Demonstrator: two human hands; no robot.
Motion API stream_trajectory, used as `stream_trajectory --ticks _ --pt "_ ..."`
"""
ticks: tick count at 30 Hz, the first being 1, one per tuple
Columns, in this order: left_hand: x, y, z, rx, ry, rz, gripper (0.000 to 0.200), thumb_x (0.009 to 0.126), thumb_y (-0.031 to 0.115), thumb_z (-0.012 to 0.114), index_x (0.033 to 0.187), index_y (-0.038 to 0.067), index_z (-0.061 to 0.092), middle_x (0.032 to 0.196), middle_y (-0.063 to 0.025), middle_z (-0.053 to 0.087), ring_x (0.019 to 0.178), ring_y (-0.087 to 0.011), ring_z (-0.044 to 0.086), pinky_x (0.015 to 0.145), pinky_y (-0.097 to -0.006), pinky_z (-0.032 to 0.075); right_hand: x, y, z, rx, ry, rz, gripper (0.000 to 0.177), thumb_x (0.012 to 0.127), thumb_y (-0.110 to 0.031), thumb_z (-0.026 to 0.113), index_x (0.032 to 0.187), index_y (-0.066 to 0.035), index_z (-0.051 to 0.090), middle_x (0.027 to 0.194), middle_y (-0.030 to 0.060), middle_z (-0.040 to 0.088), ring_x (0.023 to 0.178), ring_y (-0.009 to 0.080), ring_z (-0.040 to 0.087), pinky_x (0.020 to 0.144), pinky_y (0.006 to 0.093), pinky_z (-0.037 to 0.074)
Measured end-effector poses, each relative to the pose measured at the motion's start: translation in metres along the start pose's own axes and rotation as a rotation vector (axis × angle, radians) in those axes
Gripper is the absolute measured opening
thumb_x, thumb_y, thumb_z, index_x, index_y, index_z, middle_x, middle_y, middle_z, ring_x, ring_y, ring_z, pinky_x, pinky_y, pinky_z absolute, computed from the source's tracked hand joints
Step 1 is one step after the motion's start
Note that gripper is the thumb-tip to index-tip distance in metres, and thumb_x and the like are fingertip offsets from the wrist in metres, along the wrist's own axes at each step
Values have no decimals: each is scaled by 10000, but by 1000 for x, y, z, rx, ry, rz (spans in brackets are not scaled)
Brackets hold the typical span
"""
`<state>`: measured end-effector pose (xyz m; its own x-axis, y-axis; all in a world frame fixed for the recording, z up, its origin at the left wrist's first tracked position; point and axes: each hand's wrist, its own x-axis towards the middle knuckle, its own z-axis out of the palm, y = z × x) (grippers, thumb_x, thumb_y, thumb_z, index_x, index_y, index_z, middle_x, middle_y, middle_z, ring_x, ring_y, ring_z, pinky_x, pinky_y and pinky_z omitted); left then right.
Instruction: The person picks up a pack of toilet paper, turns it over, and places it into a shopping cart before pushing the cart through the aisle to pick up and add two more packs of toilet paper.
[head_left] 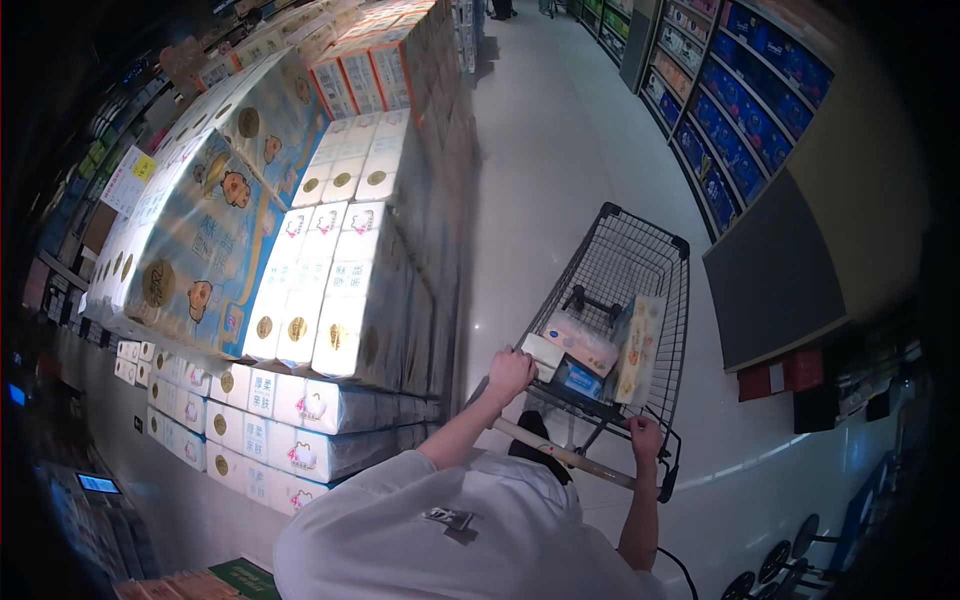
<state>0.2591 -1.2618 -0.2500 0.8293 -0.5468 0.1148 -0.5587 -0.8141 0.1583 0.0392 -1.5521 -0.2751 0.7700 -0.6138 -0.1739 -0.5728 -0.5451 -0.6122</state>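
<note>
A dark wire shopping cart (683,300) stands in front of me, its pale handle bar (565,455) close to my body. My left hand (512,373) is closed over the basket's left rear corner, right beside a small white pack (543,352). At the right rear corner, my right hand (645,437) is curled closed on the frame; its fingertips are partly hidden. Inside the basket lie a pink-and-white soft pack (580,343), a blue pack (580,378) and a long, pale wrapped pack (640,350) along the right side.
Tall stacks of wrapped tissue packs (345,290) border the aisle on my left. Shelves of blue packages (750,100) line the right, with a large grey panel (770,270) nearer. A shiny pale floor (540,120) runs ahead between them. People's legs (502,8) show far off.
</note>
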Motion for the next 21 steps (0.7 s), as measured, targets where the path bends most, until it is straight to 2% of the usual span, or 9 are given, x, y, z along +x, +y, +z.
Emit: stream_trajectory --ticks 8,14,17,21 --pt "85 -20 -2 13 13 -90 321 882 303 539 767 60 716 818 -112 705 842 -281 663 730 -436 536 110 -35 -3 -29 -44 -111 253 874 -322 565 861 -194 782 832 59 735 811 251 700 752 361 524" --pt "137 -36 -4 30 37 -140 323 896 304 549 785 59 727 815 -116 702 813 -277 656 707 -403 534 184 -67 -4 -51 -109 -149 287 882 -369 548 878 -200 780 851 71 733 827 267 698 756 380 527" --pt "158 -39 -6 8 62 -192 320 893 296 540 776 53 712 823 -124 705 835 -292 666 750 -427 547 216 -83 -9 -74 -114 -211 295 886 -382 547 884 -197 778 852 83 731 832 278 699 749 390 527" --pt "185 -52 -4 34 66 -228 309 898 294 548 798 52 711 844 -121 701 859 -288 668 746 -428 551 257 -98 -5 -58 -163 -242 305 898 -391 541 895 -196 776 854 94 730 838 290 699 742 400 527"
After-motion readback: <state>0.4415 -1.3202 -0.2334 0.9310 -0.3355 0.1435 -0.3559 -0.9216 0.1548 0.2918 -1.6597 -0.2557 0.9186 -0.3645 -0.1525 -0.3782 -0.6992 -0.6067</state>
